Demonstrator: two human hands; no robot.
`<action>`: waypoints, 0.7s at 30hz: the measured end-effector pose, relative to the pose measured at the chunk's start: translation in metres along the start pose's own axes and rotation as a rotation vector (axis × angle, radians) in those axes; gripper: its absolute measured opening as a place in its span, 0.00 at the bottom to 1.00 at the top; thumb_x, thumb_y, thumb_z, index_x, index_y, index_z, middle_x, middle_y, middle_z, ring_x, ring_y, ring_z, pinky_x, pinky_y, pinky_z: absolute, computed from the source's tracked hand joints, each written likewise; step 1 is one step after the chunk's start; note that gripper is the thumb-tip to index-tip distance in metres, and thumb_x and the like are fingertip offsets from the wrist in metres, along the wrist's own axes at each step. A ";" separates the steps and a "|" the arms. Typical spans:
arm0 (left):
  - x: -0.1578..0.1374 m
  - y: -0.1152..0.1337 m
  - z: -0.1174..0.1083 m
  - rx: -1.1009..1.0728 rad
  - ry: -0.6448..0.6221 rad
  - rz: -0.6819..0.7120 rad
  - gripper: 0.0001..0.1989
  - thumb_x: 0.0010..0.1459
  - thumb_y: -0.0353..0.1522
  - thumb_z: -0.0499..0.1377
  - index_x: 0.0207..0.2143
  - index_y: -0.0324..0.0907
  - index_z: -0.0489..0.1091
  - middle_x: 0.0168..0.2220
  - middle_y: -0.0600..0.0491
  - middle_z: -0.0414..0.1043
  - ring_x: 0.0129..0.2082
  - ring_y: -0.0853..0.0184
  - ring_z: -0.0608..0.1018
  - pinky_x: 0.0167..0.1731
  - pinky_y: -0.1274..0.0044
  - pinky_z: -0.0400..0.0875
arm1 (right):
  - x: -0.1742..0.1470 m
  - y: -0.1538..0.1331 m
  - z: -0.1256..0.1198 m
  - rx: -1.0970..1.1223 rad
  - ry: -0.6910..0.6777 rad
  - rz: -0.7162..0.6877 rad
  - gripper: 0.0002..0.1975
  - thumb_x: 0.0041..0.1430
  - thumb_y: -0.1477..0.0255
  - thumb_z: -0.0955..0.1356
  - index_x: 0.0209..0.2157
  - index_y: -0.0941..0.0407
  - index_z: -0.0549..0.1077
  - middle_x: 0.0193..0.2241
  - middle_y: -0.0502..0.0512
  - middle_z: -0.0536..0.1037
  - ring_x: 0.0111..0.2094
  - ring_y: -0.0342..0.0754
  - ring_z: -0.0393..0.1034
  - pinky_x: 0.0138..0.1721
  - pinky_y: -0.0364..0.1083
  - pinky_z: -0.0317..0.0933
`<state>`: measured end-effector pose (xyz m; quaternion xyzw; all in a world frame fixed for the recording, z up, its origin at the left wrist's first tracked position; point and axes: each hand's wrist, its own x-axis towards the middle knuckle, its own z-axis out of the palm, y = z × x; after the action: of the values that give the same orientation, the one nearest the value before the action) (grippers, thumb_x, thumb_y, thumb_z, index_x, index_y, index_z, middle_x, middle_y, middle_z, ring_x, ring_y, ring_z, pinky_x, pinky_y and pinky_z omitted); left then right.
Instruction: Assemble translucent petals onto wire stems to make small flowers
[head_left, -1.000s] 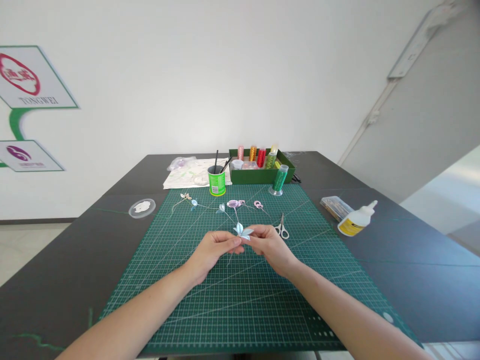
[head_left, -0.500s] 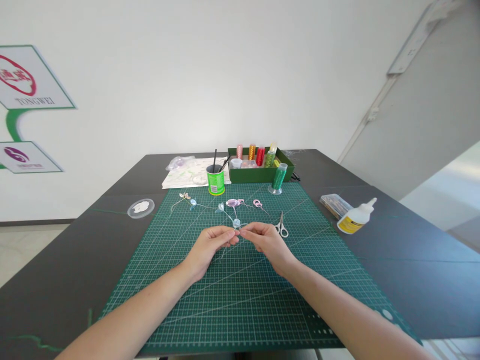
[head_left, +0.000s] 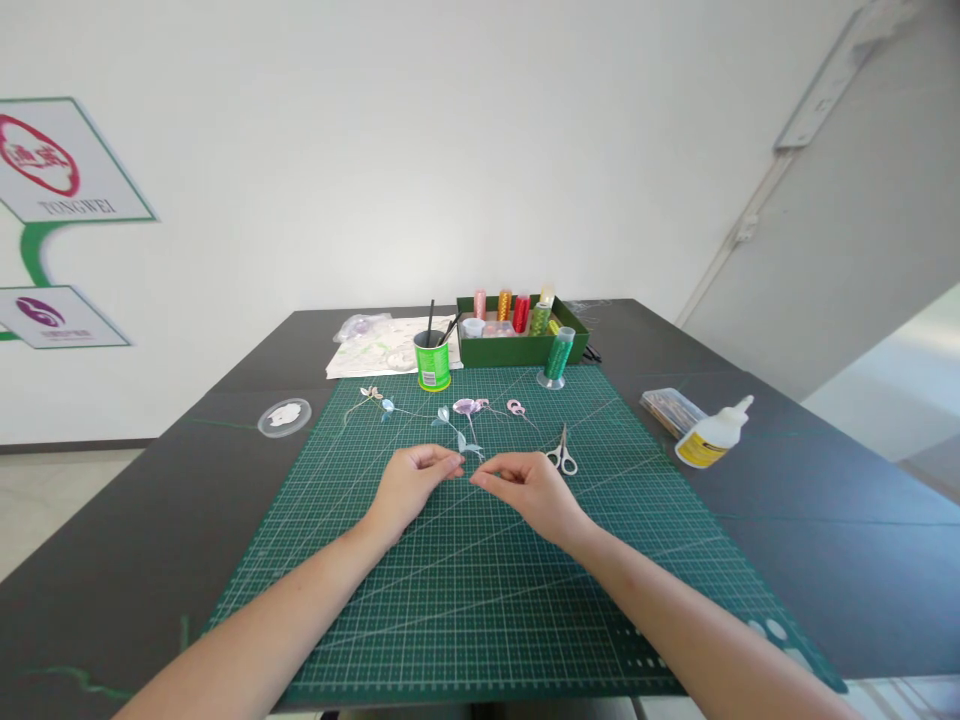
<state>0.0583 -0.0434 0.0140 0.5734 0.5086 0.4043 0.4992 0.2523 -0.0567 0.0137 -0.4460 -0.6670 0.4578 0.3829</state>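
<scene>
Left hand (head_left: 411, 487) seems to pinch the pale blue flower (head_left: 469, 447) at its base, left of the scissors (head_left: 562, 461), right hand (head_left: 529, 488) just left of them, fingertips together, can't tell on what; flower might slip if that left pinch loosens.

Rectangular green cutting mat (head_left: 450, 600) is carrying white grid. Within mat's outline: pale-blue petalled sprig (head_left: 462, 442) is contrasting with lilac oval flower (head_left: 465, 406). Beyond mat: rectangular box (head_left: 499, 353) is showing dark green. Right of mat: white plastic bottle (head_left: 724, 428) is wearing yellow label (head_left: 699, 454).
</scene>
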 end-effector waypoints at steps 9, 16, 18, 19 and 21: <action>-0.012 0.003 0.005 0.427 -0.166 0.232 0.11 0.58 0.38 0.60 0.28 0.45 0.78 0.25 0.56 0.78 0.26 0.66 0.76 0.28 0.77 0.62 | -0.007 -0.009 -0.005 0.077 -0.130 -0.061 0.14 0.56 0.60 0.71 0.30 0.57 0.82 0.15 0.45 0.58 0.19 0.39 0.45 0.21 0.44 0.39; -0.020 0.002 0.011 0.572 -0.289 0.373 0.11 0.59 0.31 0.58 0.23 0.45 0.76 0.23 0.57 0.75 0.23 0.68 0.73 0.27 0.77 0.59 | -0.003 -0.013 -0.011 0.129 -0.053 -0.089 0.14 0.55 0.60 0.72 0.28 0.56 0.83 0.14 0.47 0.61 0.19 0.40 0.48 0.22 0.44 0.43; -0.022 0.004 0.012 0.603 -0.310 0.405 0.11 0.58 0.29 0.58 0.24 0.46 0.76 0.24 0.57 0.77 0.25 0.67 0.75 0.30 0.76 0.62 | -0.002 -0.014 -0.012 0.126 -0.023 -0.087 0.14 0.55 0.60 0.72 0.29 0.56 0.84 0.14 0.47 0.62 0.19 0.41 0.50 0.22 0.44 0.45; -0.024 0.005 0.013 0.622 -0.320 0.414 0.11 0.58 0.29 0.58 0.25 0.46 0.76 0.25 0.57 0.77 0.26 0.66 0.76 0.31 0.76 0.62 | -0.001 -0.015 -0.012 0.125 -0.012 -0.085 0.14 0.55 0.60 0.72 0.29 0.56 0.84 0.14 0.48 0.65 0.19 0.41 0.52 0.22 0.44 0.48; -0.026 0.007 0.015 0.667 -0.338 0.419 0.10 0.57 0.28 0.58 0.25 0.46 0.77 0.26 0.57 0.78 0.28 0.66 0.77 0.33 0.76 0.64 | 0.000 -0.014 -0.013 0.130 0.008 -0.085 0.13 0.54 0.60 0.72 0.30 0.56 0.84 0.18 0.51 0.73 0.22 0.44 0.61 0.25 0.45 0.56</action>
<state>0.0699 -0.0710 0.0193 0.8525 0.3949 0.2109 0.2697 0.2604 -0.0558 0.0303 -0.3935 -0.6528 0.4816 0.4326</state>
